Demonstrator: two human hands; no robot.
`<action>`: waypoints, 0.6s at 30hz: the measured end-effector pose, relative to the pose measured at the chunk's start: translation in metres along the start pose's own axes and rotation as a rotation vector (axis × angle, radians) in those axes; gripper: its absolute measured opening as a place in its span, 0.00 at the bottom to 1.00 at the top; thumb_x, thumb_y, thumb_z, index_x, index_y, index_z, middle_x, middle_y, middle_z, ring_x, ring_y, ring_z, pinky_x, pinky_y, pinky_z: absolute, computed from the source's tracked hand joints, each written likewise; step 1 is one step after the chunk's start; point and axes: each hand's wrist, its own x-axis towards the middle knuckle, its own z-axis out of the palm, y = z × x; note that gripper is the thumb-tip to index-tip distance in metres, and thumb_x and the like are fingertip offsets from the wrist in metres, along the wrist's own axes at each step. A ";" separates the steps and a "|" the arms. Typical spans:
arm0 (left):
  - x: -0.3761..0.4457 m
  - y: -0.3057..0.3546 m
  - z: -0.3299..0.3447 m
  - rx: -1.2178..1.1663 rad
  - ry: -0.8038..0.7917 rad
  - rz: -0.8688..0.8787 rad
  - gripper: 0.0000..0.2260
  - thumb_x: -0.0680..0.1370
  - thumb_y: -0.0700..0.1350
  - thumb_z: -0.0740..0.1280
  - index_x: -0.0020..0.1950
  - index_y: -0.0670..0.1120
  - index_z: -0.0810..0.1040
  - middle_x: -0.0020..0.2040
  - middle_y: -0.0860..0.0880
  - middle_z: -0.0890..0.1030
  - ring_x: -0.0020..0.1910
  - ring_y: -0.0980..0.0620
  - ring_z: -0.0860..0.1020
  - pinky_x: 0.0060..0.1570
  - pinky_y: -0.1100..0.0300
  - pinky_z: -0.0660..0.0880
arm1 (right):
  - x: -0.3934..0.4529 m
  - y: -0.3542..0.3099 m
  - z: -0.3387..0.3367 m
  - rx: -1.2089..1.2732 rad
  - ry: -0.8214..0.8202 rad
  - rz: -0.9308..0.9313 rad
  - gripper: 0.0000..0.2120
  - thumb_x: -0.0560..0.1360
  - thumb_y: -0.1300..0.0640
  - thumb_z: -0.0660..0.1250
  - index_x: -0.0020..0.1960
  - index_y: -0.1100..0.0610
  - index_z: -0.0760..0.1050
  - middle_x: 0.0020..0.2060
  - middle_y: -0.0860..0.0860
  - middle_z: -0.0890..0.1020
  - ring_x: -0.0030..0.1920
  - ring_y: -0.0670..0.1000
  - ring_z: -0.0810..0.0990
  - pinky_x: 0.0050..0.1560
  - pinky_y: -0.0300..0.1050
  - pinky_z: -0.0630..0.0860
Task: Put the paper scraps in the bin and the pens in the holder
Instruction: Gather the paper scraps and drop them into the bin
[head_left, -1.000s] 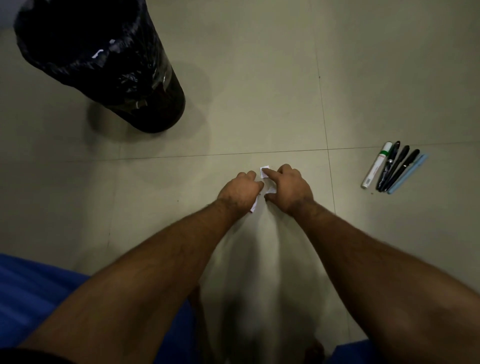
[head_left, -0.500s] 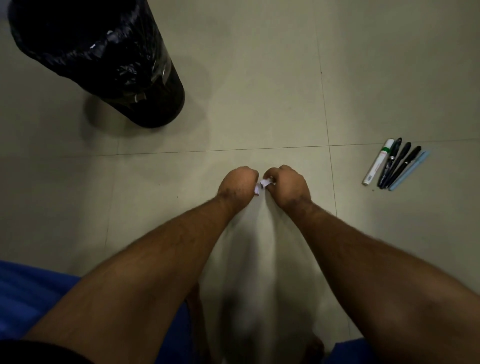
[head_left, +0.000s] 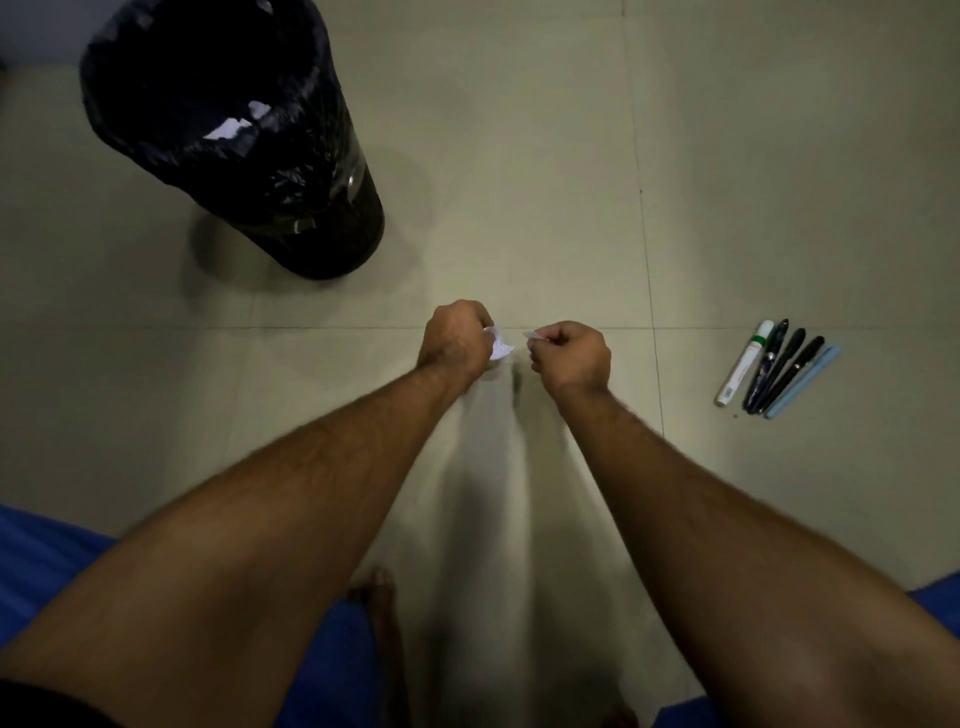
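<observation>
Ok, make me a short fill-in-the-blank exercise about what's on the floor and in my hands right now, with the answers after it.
1. The left hand and the right hand each hold white paper scraps with curled ____.
2. The round black bin is lined with a black plastic ____.
3. The row of pens lies on the tiled floor to the person's ____.
4. The pen nearest the hands is the white marker with a ____ band.

Answers: fingers; bag; right; green
</observation>
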 end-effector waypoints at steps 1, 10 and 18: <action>0.003 0.004 -0.010 -0.001 0.011 0.006 0.07 0.75 0.41 0.69 0.50 0.44 0.84 0.52 0.44 0.84 0.52 0.44 0.81 0.44 0.63 0.71 | 0.002 -0.010 0.003 0.059 0.003 0.019 0.04 0.67 0.56 0.75 0.35 0.51 0.81 0.34 0.48 0.85 0.38 0.53 0.85 0.48 0.53 0.83; 0.037 0.021 -0.156 0.031 0.288 0.076 0.05 0.76 0.45 0.70 0.50 0.46 0.83 0.51 0.44 0.84 0.50 0.44 0.81 0.44 0.59 0.75 | -0.020 -0.165 0.054 0.406 -0.052 -0.028 0.06 0.71 0.62 0.75 0.38 0.60 0.79 0.32 0.55 0.81 0.32 0.53 0.79 0.39 0.44 0.82; 0.058 0.010 -0.299 -0.046 0.715 0.093 0.08 0.78 0.46 0.65 0.50 0.45 0.82 0.50 0.43 0.84 0.50 0.43 0.81 0.45 0.56 0.73 | -0.041 -0.302 0.125 0.454 -0.096 -0.218 0.09 0.68 0.56 0.77 0.33 0.54 0.79 0.30 0.52 0.84 0.33 0.53 0.84 0.44 0.55 0.84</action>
